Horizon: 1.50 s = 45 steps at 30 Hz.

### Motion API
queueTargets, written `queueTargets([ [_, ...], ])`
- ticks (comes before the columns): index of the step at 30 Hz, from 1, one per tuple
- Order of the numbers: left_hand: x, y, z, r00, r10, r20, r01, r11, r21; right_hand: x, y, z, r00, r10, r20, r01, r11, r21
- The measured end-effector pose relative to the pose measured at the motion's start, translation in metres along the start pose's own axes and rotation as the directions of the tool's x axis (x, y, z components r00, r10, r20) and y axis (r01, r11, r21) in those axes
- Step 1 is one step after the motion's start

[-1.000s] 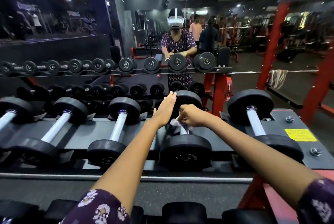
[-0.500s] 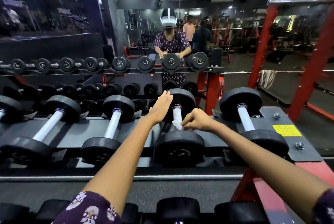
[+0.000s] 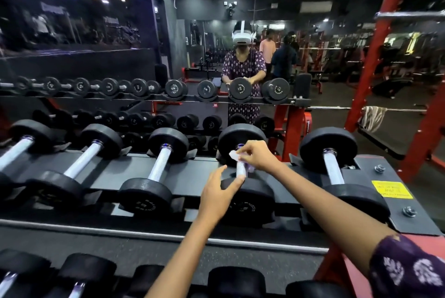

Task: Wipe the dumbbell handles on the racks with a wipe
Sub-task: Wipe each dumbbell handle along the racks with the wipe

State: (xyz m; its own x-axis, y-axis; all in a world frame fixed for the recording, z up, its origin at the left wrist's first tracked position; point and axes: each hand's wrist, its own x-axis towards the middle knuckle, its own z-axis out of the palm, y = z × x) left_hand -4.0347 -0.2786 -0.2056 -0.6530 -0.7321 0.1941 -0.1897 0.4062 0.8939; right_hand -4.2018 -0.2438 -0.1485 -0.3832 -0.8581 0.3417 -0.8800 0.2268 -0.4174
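Right hand [image 3: 256, 156] pinches wipe [image 3: 234, 155] against handle [image 3: 240, 168]; left hand [image 3: 218, 193] spread just below.

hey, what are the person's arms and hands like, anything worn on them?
Both forearms are bare. The right arm shows a dark purple sleeve with a white floral print near the elbow. The left arm's sleeve is out of frame. The left hand and right hand show no gloves or rings.

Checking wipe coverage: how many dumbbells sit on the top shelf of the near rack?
5: far left, cut by the frame edge; second; middle; fourth, under the right hand with the wipe; far right. More may lie beyond the left edge.
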Motion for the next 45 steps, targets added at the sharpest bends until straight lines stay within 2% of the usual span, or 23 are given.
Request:
queueTargets([
  [3, -0.002, 0.002, -0.001, 1.0, -0.001, -0.02, 0.0, 0.999, -0.041, -0.014, -0.008, 0.007, 0.993, -0.064, 0.1, 0.067, 0.998, -0.02],
  [5, -0.002, 0.002, -0.001, 0.999, -0.016, -0.032, 0.014, 0.998, -0.066, -0.019, -0.01, 0.0, 0.985, -0.059, 0.165, 0.061, 0.998, -0.007],
  [9, -0.006, 0.004, -0.001, 0.997, -0.06, -0.041, 0.057, 0.996, -0.076, -0.001, -0.001, -0.01, 0.992, 0.1, 0.072, -0.104, 0.993, 0.056],
  [11, -0.008, 0.007, -0.001, 0.996, -0.087, -0.034, 0.084, 0.993, -0.078, 0.002, -0.001, -0.003, 0.991, 0.122, 0.061, -0.125, 0.991, 0.042],
  [15, -0.009, 0.013, -0.002, 0.994, -0.111, -0.026, 0.108, 0.991, -0.083, -0.021, 0.001, 0.001, 0.988, 0.006, 0.153, 0.002, 0.999, -0.052],
  [18, -0.01, 0.016, -0.004, 0.991, -0.135, -0.013, 0.135, 0.991, -0.019, -0.033, 0.003, -0.012, 0.97, -0.015, 0.242, 0.019, 1.0, -0.013],
  [19, -0.011, 0.017, -0.006, 0.989, -0.148, -0.002, 0.148, 0.989, 0.016, -0.034, -0.002, -0.017, 0.976, 0.009, 0.218, -0.015, 1.0, 0.026],
  [22, -0.011, 0.017, -0.01, 0.993, -0.121, -0.012, 0.122, 0.99, 0.069, -0.034, -0.031, -0.023, 0.994, 0.085, -0.071, -0.057, 0.942, 0.331],
  [24, -0.012, 0.024, -0.015, 0.99, -0.102, -0.098, 0.103, 0.995, -0.001, -0.034, -0.056, -0.02, 0.986, 0.063, -0.157, 0.009, 0.906, 0.424],
  [26, -0.014, 0.034, -0.025, 0.968, -0.171, -0.184, 0.131, 0.968, -0.214, -0.035, -0.075, -0.013, 0.988, 0.004, -0.156, 0.062, 0.907, 0.416],
  [28, -0.014, 0.039, -0.042, 0.942, -0.276, -0.193, 0.156, 0.865, -0.477, -0.037, -0.09, -0.009, 0.99, -0.016, -0.14, 0.08, 0.885, 0.458],
  [30, -0.022, 0.036, -0.066, 0.942, -0.28, -0.185, 0.114, 0.784, -0.61, -0.04, -0.108, 0.0, 0.992, -0.056, -0.114, 0.105, 0.863, 0.494],
  [34, -0.045, 0.024, -0.114, 0.96, -0.208, -0.187, 0.041, 0.768, -0.639, -0.049, -0.149, 0.021, 0.995, -0.089, -0.033, 0.092, 0.811, 0.578],
  [38, -0.065, 0.012, -0.152, 0.964, -0.208, -0.166, 0.052, 0.759, -0.649, -0.054, -0.183, 0.04, 0.998, 0.046, -0.042, -0.012, 0.798, 0.602],
  [40, -0.079, 0.006, -0.175, 0.965, -0.209, -0.156, 0.059, 0.756, -0.652, -0.058, -0.206, 0.051, 0.999, 0.049, 0.014, -0.047, 0.79, 0.611],
  [45, -0.113, -0.012, -0.236, 0.964, -0.222, -0.147, 0.088, 0.787, -0.611, -0.079, -0.271, 0.077, 0.989, -0.009, 0.145, -0.102, 0.663, 0.742],
])
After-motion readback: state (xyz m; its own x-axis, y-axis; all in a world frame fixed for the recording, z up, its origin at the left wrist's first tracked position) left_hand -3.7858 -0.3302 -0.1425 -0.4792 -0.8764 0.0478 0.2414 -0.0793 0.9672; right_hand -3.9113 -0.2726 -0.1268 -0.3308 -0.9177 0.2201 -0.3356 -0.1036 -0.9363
